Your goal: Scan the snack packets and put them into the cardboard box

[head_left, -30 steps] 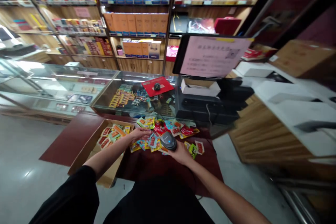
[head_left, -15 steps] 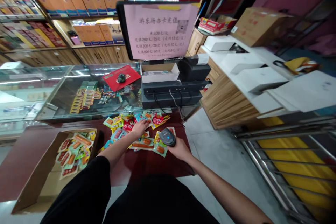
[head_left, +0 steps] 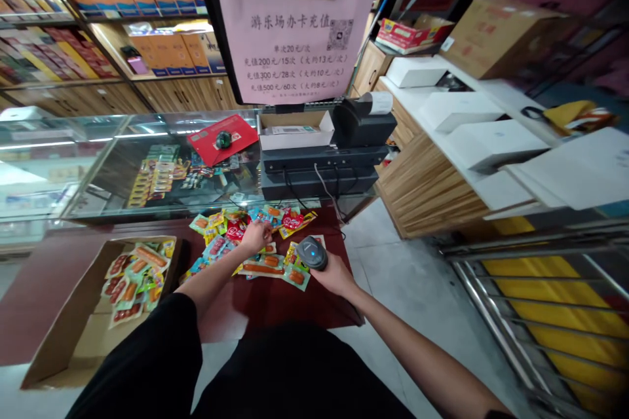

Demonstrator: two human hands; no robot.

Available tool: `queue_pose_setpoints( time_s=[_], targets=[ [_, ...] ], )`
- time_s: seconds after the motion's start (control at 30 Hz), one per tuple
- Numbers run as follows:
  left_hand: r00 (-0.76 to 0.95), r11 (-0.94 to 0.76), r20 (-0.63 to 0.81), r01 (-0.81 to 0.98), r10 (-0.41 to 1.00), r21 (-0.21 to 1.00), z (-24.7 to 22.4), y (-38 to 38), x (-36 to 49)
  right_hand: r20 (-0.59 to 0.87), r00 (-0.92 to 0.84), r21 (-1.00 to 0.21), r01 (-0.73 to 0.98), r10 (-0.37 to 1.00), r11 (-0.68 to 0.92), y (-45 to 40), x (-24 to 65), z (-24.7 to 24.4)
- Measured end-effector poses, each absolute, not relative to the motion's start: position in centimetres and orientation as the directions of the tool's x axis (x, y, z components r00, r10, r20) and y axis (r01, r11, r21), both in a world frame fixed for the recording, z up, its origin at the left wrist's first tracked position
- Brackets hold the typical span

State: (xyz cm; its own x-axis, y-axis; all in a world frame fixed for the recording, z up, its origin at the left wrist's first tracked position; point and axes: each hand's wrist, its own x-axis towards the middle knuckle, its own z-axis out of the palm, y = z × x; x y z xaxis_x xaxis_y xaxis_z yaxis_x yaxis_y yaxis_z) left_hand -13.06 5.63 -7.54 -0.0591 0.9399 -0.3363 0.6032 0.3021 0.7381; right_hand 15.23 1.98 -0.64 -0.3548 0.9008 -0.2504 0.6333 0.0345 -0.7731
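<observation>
scanner (head_left: pixel 312 253): dark, blue light, heap's right edge | snack packets (head_left: pixel 265 269): colourful, overlapping

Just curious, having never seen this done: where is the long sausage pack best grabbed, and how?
Probably pinched at its near long edge, from the near side. The long pack lies flat, its length running across the view; other packs crowd behind it and by its right end, while bare table lies in front.
</observation>
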Motion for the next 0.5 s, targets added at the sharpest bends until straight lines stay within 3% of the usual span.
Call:
queue_pose_setpoints(
  time_s=[0.1, 0.27, 0.5],
  targets=[
    [-0.174, 0.492, -0.464, 0.415, 0.869, 0.765, -7.2, 4.5, -14.6, -0.230, -0.403, -0.787, 0.613, 0.886, 0.074, 1.8, 13.5, -0.3],
    [-0.219, 0.591, -0.552, 0.199, 0.804, 0.782, -5.3, 1.5, -18.4, -0.197, -0.488, -0.796, 0.586, 0.850, 0.152, 1.0, 9.1, 0.8],
    [-0.061, 0.648, -0.719, -0.385, 0.692, 0.657, -0.9, -3.8, -24.6, -0.156, -0.617, -0.779, 0.557, 0.771, 0.287, -1.2, 1.1, 2.9]
  ],
)
